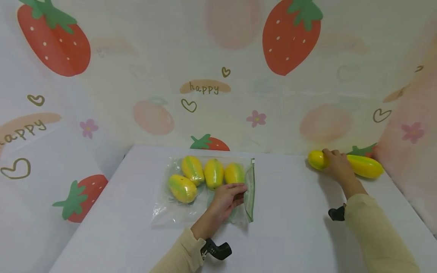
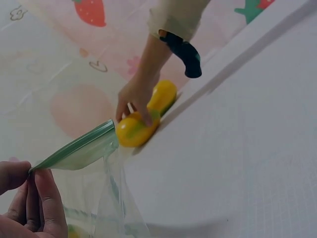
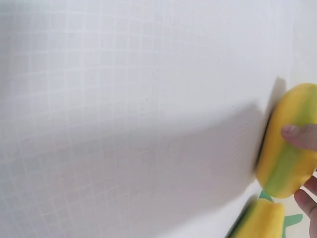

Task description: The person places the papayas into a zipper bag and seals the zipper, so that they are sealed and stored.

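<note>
My left hand (image 1: 223, 203) pinches the green zip edge (image 2: 81, 145) of a clear zip bag (image 1: 164, 218) between thumb and fingers. Several yellow fruits with green stripes, like papayas (image 1: 192, 170), lie inside the bag on the table. At the back right, my right hand (image 1: 338, 167) grips another papaya (image 1: 317, 160), its thumb (image 3: 297, 134) across the green stripe in the right wrist view. Beside that one lies one more papaya (image 1: 366, 167), partly covered by the hand in the head view. How wide the bag's mouth is parted I cannot tell.
The white table (image 1: 286, 220) meets a wall sheet (image 1: 280, 132) printed with strawberries, hearts and flowers, just behind the two loose papayas. Similar sheets stand at left and right. A black wrist camera (image 1: 218, 250) juts from the left sleeve.
</note>
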The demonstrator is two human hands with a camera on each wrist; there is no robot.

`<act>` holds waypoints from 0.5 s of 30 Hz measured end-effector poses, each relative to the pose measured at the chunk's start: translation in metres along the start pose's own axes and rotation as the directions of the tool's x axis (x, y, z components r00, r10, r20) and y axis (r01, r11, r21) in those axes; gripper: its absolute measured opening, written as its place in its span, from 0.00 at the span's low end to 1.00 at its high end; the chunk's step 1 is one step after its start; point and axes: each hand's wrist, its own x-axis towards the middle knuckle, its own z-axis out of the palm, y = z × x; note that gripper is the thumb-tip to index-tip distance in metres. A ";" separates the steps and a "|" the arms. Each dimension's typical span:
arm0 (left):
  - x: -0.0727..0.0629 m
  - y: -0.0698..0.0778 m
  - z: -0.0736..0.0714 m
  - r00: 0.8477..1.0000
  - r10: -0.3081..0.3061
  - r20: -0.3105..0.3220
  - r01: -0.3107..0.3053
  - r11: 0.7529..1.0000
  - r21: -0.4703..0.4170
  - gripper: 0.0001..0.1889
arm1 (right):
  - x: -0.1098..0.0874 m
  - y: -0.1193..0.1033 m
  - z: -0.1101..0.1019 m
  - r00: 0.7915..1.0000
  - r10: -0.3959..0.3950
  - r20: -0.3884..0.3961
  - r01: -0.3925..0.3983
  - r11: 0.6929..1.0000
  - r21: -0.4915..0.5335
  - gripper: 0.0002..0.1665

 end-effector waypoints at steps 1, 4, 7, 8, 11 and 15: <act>0.000 0.000 -0.001 1.000 -0.004 0.000 0.004 1.000 0.002 0.16 | -0.001 0.000 0.001 1.000 -0.001 -0.012 0.001 1.000 0.000 0.36; 0.000 -0.001 -0.001 1.000 -0.008 0.000 0.008 1.000 0.007 0.16 | -0.002 0.001 0.006 0.998 -0.007 -0.063 0.005 1.000 -0.022 0.36; 0.000 -0.002 -0.001 1.000 -0.008 -0.004 0.008 1.000 0.008 0.15 | -0.004 0.000 0.009 0.995 0.006 -0.103 -0.009 0.999 -0.033 0.38; 0.000 -0.002 -0.001 1.000 -0.009 -0.007 0.009 1.000 0.006 0.15 | -0.004 -0.001 0.010 0.993 0.011 -0.114 -0.015 0.999 -0.033 0.39; 0.001 -0.002 0.000 1.000 -0.012 -0.012 0.012 1.000 0.004 0.14 | -0.004 -0.003 0.012 0.990 0.030 -0.141 -0.034 0.999 -0.023 0.40; 0.002 -0.002 0.001 1.000 -0.007 -0.006 0.007 1.000 -0.001 0.15 | -0.004 -0.006 0.015 0.980 0.031 -0.199 -0.039 0.999 -0.036 0.39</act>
